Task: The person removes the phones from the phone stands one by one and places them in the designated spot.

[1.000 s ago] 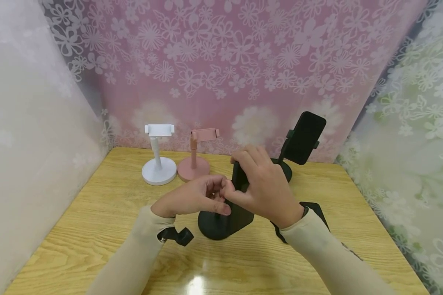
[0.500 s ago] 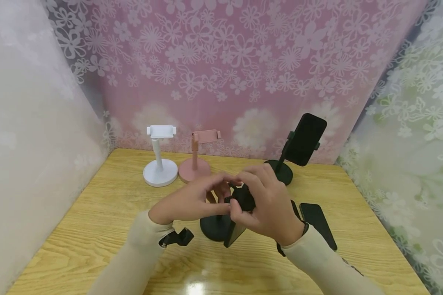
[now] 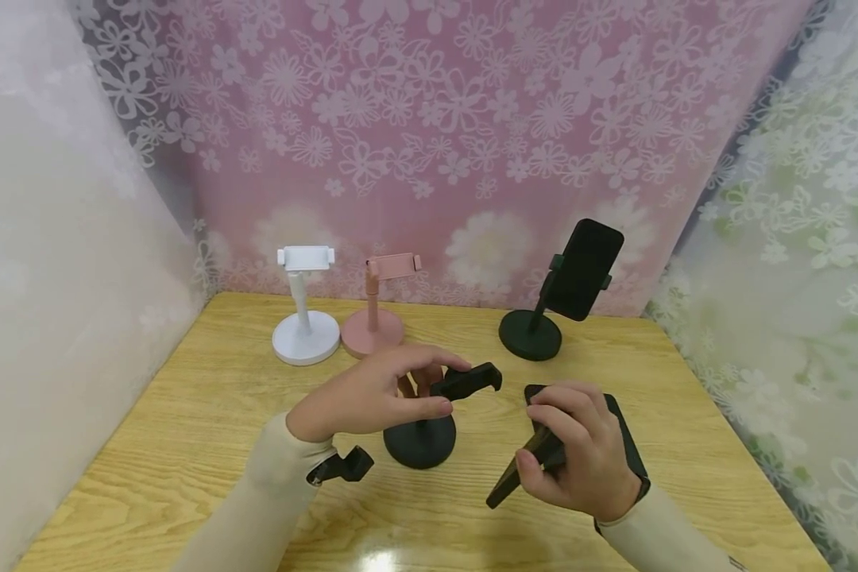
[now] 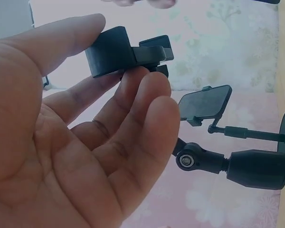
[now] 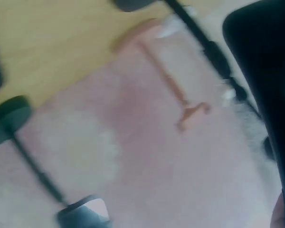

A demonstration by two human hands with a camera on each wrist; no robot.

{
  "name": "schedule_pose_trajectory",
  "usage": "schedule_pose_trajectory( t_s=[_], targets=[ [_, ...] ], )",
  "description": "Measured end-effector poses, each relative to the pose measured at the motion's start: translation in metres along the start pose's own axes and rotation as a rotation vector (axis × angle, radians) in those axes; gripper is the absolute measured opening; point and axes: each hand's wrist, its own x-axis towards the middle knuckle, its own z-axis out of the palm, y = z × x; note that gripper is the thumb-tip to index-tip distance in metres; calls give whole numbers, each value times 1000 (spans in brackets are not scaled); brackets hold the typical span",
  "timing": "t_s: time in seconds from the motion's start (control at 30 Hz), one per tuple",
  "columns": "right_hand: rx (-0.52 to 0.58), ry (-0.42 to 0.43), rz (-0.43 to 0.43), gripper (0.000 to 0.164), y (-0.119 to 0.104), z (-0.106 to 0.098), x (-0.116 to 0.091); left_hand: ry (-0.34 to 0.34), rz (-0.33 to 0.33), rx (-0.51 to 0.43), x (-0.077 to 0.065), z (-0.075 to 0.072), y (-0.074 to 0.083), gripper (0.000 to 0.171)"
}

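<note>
My left hand pinches the clamp of a black phone stand between thumb and fingers. The stand's round base rests on the table below that hand. In the left wrist view the thumb and index finger are on one block of the clamp, and the stand's jointed neck shows behind the fingertips. To the right of the stand, my right hand holds a black phone, tilted and apart from the clamp. That phone fills the right edge of the right wrist view.
Under and beside my right hand, dark phones lie on the table. A dark stand holding an upright phone is at the back right. White and pink stands are at the back left, before a flowered curtain.
The phone has come away from the black stand's clamp and moved right with my right hand. My left hand has stayed at the clamp, which now shows without a phone.
</note>
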Motion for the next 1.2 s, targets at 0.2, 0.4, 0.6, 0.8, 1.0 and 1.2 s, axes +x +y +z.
schedule_pose_trajectory(
  t_s=[0.2, 0.4, 0.6, 0.8, 1.0, 1.2],
  targets=[
    [-112, -43, 90, 44, 31, -31, -34, -4, -27, -3, -2, -1, -1, 45],
    [-296, -243, 342, 65, 72, -77, -79, -13, -46, -2, -4, -1, 0, 45],
    [-449, -365, 403, 62, 108, -112, -111, -18, -51, 11, -3, -2, -1, 45],
    [-496, -503, 375, 56, 132, -135, -140, -31, -59, 9, -3, -2, 0, 45],
    [-490, -667, 376, 52, 153, -150, -159, -32, -72, -3, -2, -1, 1, 46],
    [-415, -903, 525, 43, 162, -153, -162, -32, -82, -5, -2, -2, 2, 47]
  ],
)
